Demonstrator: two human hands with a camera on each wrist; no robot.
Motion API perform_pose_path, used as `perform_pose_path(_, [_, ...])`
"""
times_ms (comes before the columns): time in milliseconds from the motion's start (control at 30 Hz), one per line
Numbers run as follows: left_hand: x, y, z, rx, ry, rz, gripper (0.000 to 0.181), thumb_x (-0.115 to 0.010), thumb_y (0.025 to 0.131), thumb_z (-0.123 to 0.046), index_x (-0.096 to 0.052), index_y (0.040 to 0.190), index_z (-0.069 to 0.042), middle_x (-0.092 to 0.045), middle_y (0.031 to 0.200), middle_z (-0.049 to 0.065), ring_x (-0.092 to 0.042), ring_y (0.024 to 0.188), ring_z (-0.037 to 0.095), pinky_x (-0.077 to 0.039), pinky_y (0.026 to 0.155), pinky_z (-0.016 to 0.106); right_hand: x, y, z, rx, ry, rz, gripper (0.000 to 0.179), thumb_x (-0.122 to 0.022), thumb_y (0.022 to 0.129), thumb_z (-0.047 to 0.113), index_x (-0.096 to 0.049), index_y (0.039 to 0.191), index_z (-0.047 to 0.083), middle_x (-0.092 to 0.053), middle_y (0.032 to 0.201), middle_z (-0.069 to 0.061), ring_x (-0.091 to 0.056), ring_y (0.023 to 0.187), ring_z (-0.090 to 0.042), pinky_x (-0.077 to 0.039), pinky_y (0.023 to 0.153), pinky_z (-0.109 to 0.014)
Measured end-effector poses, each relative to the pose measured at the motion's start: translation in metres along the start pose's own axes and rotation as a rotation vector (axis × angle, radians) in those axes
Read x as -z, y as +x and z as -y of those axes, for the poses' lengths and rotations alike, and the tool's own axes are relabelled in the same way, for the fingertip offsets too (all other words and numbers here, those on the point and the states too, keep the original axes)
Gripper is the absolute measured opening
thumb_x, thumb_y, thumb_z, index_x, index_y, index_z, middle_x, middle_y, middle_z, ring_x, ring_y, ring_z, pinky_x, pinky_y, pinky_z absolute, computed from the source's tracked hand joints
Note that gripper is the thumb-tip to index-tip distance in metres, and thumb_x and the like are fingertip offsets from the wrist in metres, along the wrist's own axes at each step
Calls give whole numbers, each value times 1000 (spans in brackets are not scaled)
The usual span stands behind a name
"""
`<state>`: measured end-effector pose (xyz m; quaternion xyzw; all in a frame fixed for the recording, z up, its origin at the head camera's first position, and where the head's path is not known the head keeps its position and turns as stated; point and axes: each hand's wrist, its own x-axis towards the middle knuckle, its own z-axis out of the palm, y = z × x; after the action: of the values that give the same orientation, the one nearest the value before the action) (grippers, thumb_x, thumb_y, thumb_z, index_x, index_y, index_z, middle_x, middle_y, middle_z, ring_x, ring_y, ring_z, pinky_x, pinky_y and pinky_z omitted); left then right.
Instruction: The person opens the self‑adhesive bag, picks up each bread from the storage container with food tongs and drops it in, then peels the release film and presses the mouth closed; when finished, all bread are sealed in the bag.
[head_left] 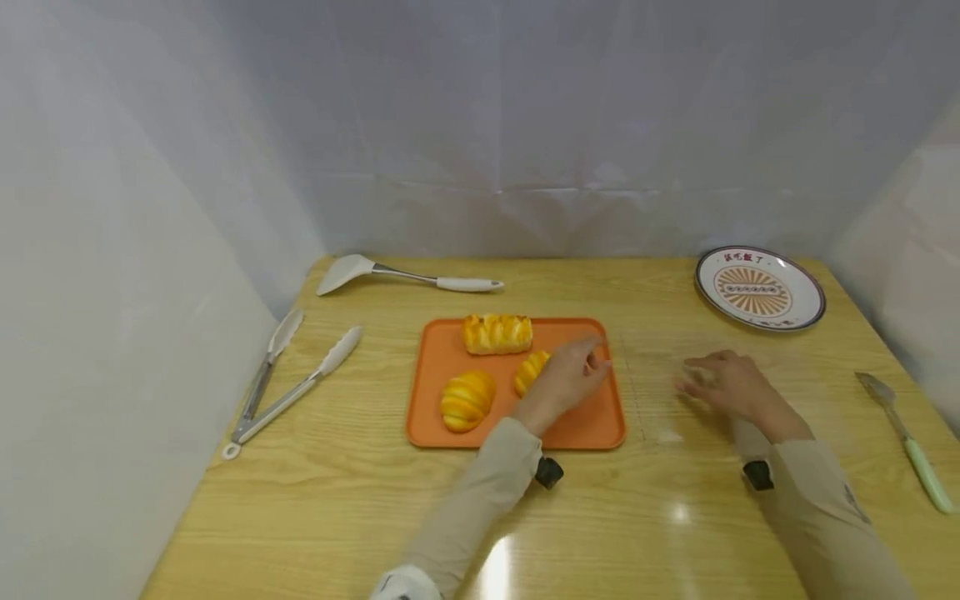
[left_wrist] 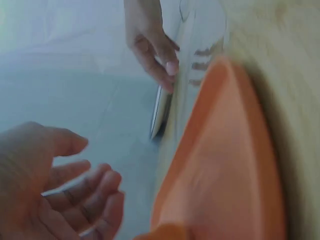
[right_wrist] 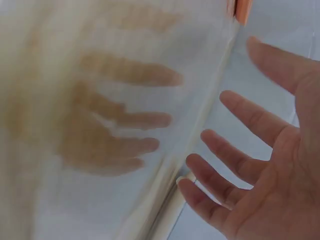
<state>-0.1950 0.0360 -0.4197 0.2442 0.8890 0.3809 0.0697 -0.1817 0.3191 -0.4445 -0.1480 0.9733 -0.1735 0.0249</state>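
Observation:
My left hand [head_left: 567, 379] hovers above the right part of an orange tray [head_left: 517, 431], its fingers loosely bent around nothing. In the left wrist view, that hand [left_wrist: 75, 185] is apart from the tray's raised rim. One yellow croissant-shaped bread [head_left: 531, 372] is partly hidden behind it; another plump bread roll [head_left: 468, 401] and a browned loaf [head_left: 498, 334] also lie on the tray. My right hand [head_left: 731, 387] is over a faint clear flat sheet [head_left: 660, 421] beside the tray. With spread fingers and nothing held, it [right_wrist: 260, 155] shows above its own reflection in the right wrist view.
White-tipped tongs [head_left: 288, 400] lie spread at the left. A white spatula [head_left: 405, 276] lies along the back. A patterned plate [head_left: 806, 304] stands at the back right, and a small server with a green handle [head_left: 926, 475] lies near the right edge. White sheeting surrounds the wooden table.

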Motion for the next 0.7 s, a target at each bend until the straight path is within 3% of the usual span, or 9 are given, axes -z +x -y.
perform_pose_path(67, [-14,4,-5,47,-7,38,45,-56,100,-22,-50,141,-7,-57,75,0,-48,59,9,-40,56,18,-1,-5,-4,27,33,-11,49,-67,92,31,-62,125,-5,-59,119,-38,-51,112,-53,-36,96,-67])
perform_pose_path(133, [-27,7,-9,110,5,70,46,-55,100,-24,-48,143,-8,-64,81,0,-56,64,9,-46,61,19,-3,-9,-9,74,67,-54,43,-70,89,22,-64,121,-6,-61,115,-37,-52,109,-53,-38,93,-66])
perform_pose_path(233, [-44,10,-13,170,65,99,47,-55,99,-28,-50,142,-11,-72,110,8,-68,96,16,-52,84,23,-6,-14,-19,175,101,-162,36,-76,81,9,-68,114,-5,-65,105,-31,-58,96,-44,-47,83,-56])
perform_pose_path(300, [-51,13,-14,199,99,98,45,-55,99,-30,-52,141,-14,-64,133,5,-62,118,17,-50,96,26,-9,-16,-26,229,113,-234,32,-78,78,4,-71,108,-3,-66,97,-25,-59,86,-32,-50,72,-42])
perform_pose_path(333, [-54,14,-14,213,110,95,44,-55,99,-31,-53,140,-15,-63,133,4,-62,119,18,-50,96,27,-9,-18,-30,244,122,-260,31,-78,77,2,-72,107,-2,-65,95,-22,-57,81,-25,-48,66,-35])
perform_pose_path(500, [-64,19,-14,256,236,78,39,-56,98,-34,-58,136,-26,-65,131,-5,-66,110,17,-54,78,30,-9,-23,-46,237,193,-254,30,-74,82,2,-75,110,12,-57,93,-18,-44,78,-9,-39,60,-24])
perform_pose_path(600, [-68,21,-14,252,335,70,38,-58,96,-34,-60,134,-30,-66,128,-8,-68,101,17,-49,63,29,-9,-23,-51,238,211,-249,32,-73,83,0,-75,111,15,-54,91,-15,-40,78,-7,-36,61,-23])
perform_pose_path(700, [-71,23,-15,250,377,71,39,-60,95,-34,-60,134,-33,-67,127,-10,-68,95,16,-42,55,26,-8,-22,-54,215,220,-240,28,-74,82,1,-76,108,10,-54,91,-12,-36,80,-4,-34,65,-22])
